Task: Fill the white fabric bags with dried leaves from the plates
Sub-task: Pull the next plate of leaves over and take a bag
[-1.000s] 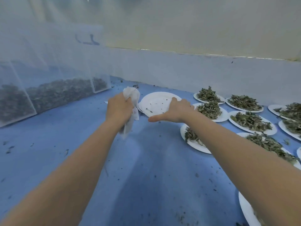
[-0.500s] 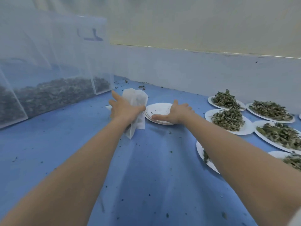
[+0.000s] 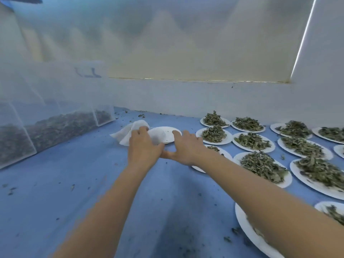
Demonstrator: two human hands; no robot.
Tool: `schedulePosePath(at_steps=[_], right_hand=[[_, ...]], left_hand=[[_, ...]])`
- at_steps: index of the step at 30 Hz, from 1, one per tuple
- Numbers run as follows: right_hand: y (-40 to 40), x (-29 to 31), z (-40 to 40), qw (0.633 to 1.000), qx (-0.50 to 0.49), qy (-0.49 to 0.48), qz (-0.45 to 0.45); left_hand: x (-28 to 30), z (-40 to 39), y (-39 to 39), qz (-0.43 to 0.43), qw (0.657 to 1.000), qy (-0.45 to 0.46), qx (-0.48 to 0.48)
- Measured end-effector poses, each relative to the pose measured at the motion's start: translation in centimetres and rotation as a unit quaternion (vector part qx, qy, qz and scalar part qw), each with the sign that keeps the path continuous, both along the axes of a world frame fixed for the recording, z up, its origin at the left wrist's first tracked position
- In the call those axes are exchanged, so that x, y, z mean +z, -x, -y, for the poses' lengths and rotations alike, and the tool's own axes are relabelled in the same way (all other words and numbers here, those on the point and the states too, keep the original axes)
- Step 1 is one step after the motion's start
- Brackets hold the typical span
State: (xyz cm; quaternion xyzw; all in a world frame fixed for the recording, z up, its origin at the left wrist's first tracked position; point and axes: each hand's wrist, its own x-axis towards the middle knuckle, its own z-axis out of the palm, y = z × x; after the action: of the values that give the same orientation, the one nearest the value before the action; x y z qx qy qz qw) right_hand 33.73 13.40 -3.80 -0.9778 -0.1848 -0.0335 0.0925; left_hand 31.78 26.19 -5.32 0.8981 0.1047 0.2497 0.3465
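A crumpled white fabric bag (image 3: 128, 134) lies on the blue table, one corner draped over a stack of empty white plates (image 3: 169, 132). My left hand (image 3: 144, 147) holds the bag, fingers curled over its top. Just right of it, my right hand (image 3: 187, 147) is spread flat with straight fingers at the near rim of the empty plates, its thumb reaching toward my left hand. Several plates heaped with dried green leaves (image 3: 214, 134) fill the right side, and one of them (image 3: 214, 148) is partly hidden under my right wrist.
Translucent plastic bins (image 3: 55, 127) holding dark dried leaves stand along the left. A low white wall (image 3: 186, 97) closes the back. Leaf crumbs are scattered over the blue table (image 3: 93, 174). More leaf plates (image 3: 245, 228) sit at the near right under my forearm.
My left hand has brought the bag down onto the table beside the empty plates. The right hand has set the tilted empty plate flat and let go of it.
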Motion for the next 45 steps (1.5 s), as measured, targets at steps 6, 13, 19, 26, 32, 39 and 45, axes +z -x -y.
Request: schedulePosePath(at_steps=[6,13,19,26,32,39,45], right_hand=[[9.5,1.8,6.7,0.993,-0.013,0.101,0.052],[18.9,2.6,15.9,0.986,-0.059,0.144,0.055],[26.6,3.8,24.5,0.991,-0.099,0.086,0.009],[31.4,2.6,31.6,0.98,-0.157,0.115,-0.047],[31.6,0.4,34.0,0.983,-0.153,0.099,-0.018],[31.0,1.4,34.6,0.991,-0.119,0.032,0.052],[30.5,4.7,33.0,0.984,-0.078,-0.036,0.159]], left_hand=[[0.1,6.9,7.6,-0.03,0.993,0.017,-0.117],[0.4,16.0,15.5,0.0,0.967,-0.039,-0.25],[1.5,24.7,20.5,0.011,0.922,-0.047,-0.384],[-0.4,30.9,24.5,-0.039,0.879,-0.108,-0.462],[-2.6,30.9,24.7,0.01,0.872,-0.146,-0.466],[-3.0,30.5,25.0,0.152,0.883,-0.031,-0.443],[0.3,29.8,24.6,0.127,0.893,0.145,-0.407]])
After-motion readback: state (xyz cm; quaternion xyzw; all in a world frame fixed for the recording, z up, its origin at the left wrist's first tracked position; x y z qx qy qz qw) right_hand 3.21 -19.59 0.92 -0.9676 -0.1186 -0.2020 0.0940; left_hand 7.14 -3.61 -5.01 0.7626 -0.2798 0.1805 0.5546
